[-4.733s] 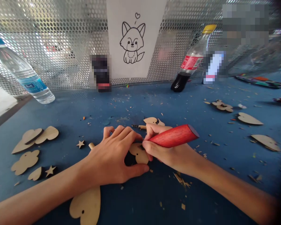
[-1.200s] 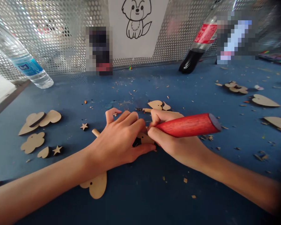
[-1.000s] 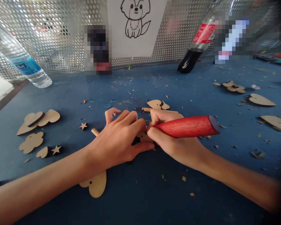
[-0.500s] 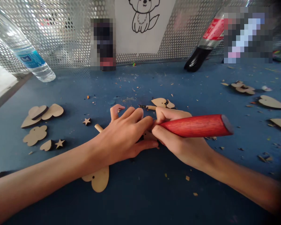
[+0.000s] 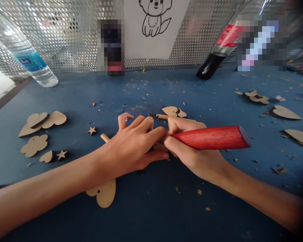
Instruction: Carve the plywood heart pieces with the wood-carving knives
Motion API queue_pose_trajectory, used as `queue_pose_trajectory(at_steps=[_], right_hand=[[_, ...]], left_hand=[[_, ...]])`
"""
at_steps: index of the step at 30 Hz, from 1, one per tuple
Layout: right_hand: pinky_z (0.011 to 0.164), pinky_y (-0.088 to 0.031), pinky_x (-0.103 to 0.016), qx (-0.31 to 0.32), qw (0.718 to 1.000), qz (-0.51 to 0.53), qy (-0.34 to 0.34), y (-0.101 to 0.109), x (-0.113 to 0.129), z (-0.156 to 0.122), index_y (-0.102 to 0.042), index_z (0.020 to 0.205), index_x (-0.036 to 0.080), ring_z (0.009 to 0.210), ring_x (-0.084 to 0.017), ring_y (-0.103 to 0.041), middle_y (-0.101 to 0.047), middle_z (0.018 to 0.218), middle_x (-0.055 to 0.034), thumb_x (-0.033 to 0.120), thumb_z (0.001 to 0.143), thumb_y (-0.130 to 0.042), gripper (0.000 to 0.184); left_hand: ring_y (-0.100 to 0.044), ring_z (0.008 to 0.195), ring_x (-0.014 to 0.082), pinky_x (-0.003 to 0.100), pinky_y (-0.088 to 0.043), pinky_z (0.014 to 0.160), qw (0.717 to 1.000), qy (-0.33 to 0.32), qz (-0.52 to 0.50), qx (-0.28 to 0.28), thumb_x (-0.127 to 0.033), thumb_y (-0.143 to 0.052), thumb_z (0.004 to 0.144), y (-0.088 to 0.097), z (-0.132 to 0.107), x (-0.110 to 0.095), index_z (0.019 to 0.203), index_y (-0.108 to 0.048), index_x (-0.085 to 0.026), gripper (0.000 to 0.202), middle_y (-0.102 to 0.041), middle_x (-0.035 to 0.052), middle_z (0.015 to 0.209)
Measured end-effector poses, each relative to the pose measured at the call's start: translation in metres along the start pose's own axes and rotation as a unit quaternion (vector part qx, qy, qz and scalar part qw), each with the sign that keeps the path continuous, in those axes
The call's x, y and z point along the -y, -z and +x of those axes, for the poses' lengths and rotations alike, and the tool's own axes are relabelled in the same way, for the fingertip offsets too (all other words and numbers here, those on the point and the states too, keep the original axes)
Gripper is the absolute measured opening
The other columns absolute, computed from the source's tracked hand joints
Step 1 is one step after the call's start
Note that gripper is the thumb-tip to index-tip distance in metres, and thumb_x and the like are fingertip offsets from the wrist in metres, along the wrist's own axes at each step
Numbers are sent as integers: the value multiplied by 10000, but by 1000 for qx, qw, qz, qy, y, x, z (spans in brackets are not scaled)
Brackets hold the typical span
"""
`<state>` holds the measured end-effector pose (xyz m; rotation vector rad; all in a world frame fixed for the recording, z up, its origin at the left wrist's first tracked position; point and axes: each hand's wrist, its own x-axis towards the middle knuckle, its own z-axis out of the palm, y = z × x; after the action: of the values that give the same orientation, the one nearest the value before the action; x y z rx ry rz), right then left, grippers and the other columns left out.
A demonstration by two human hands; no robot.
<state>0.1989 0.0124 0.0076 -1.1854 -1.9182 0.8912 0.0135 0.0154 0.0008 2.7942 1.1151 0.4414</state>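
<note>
My left hand point(image 5: 131, 146) lies curled over a small wooden cutout point(image 5: 159, 147) on the blue table point(image 5: 151, 208), pressing it down with fingers and thumb. Only a sliver of the cutout shows between my hands. My right hand point(image 5: 189, 151) is closed around a carving tool with a thick red wooden handle point(image 5: 212, 137). The handle points right, and its tip is hidden between my fingers at the cutout. A wooden heart with a hole point(image 5: 103, 195) lies partly under my left forearm. A thin wooden stick point(image 5: 105, 137) pokes out behind my left hand.
Wooden hearts, a flower and stars point(image 5: 40, 134) lie at the left, more cutouts point(image 5: 280, 111) at the right, with chips scattered about. A water bottle point(image 5: 27, 60) and a cola bottle point(image 5: 217, 50) lean on the perforated metal wall, which carries a fox drawing point(image 5: 154, 23). Another tool point(image 5: 164, 116) lies behind my hands.
My hands have closed in tighter over the cutout, hiding most of it. The view has tipped down and shifted slightly. The red handle now lies more level.
</note>
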Motion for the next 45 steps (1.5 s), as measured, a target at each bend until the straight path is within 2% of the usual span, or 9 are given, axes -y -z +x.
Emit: queue_pose_trajectory(at_steps=[12, 21, 26, 29, 34, 37, 41, 45], right_hand=[[526, -279, -299, -6, 1000, -2, -1, -1, 1, 0, -294, 601, 216, 560, -120, -366, -368, 581, 39, 119, 775, -526, 307], [530, -268, -308, -14, 1000, -11, -1, -1, 1, 0, -281, 595, 215, 557, -125, -369, -365, 574, 34, 126, 765, -525, 310], [528, -261, -319, -18, 1000, -5, 3, -2, 2, 0, -283, 593, 218, 548, -125, -349, -349, 576, 38, 118, 772, -524, 316], [539, -266, -324, -21, 1000, -7, 8, -2, 1, -1, -271, 598, 220, 548, -127, -356, -348, 580, 39, 120, 778, -518, 321], [550, -267, -334, -17, 1000, -8, 3, -2, 2, -2, -266, 600, 219, 559, -138, -361, -357, 584, 33, 111, 773, -528, 332], [554, -265, -335, -19, 1000, -12, 7, -2, 2, -2, -269, 597, 219, 560, -136, -356, -348, 581, 35, 106, 771, -521, 326], [563, -278, -332, -23, 1000, -14, 4, -2, 2, -2, -281, 595, 219, 567, -129, -359, -356, 579, 43, 109, 767, -522, 315], [562, -270, -327, -33, 999, -10, 16, -3, 0, -2, -304, 598, 220, 565, -126, -355, -354, 577, 49, 120, 772, -516, 292]], left_hand=[[-489, 849, 206, 372, -336, 822, 1000, -6, -6, -5, -439, -564, 989, 0, 0, 0, 1059, -586, -189, 261, -515, 39, 929], [-492, 853, 205, 432, -335, 911, 1000, 8, -7, 5, -447, -568, 984, 1, -1, 0, 1095, -613, -200, 274, -515, 41, 931], [-503, 824, 190, 536, -257, 1012, 1000, 9, 3, -5, -441, -568, 984, 1, -1, -1, 1106, -625, -215, 263, -510, 24, 919], [-505, 809, 182, 553, -222, 1039, 1000, 8, 3, -12, -440, -573, 981, 1, -1, 0, 1115, -630, -227, 258, -498, 13, 901], [-479, 796, 185, 455, -327, 919, 1000, 14, -11, -2, -444, -580, 975, 1, -1, 1, 1111, -641, -225, 265, -482, 26, 905], [-467, 795, 191, 405, -344, 837, 1000, 16, -13, 5, -453, -575, 975, 1, 0, 1, 1097, -643, -222, 270, -483, 38, 921], [-476, 799, 196, 423, -328, 837, 1000, 15, -2, -1, -460, -562, 983, 1, 0, 1, 1063, -644, -223, 264, -501, 38, 919], [-501, 834, 201, 481, -320, 912, 1000, 16, 12, -16, -473, -559, 983, -1, -2, -1, 1056, -626, -215, 276, -531, 36, 928]])
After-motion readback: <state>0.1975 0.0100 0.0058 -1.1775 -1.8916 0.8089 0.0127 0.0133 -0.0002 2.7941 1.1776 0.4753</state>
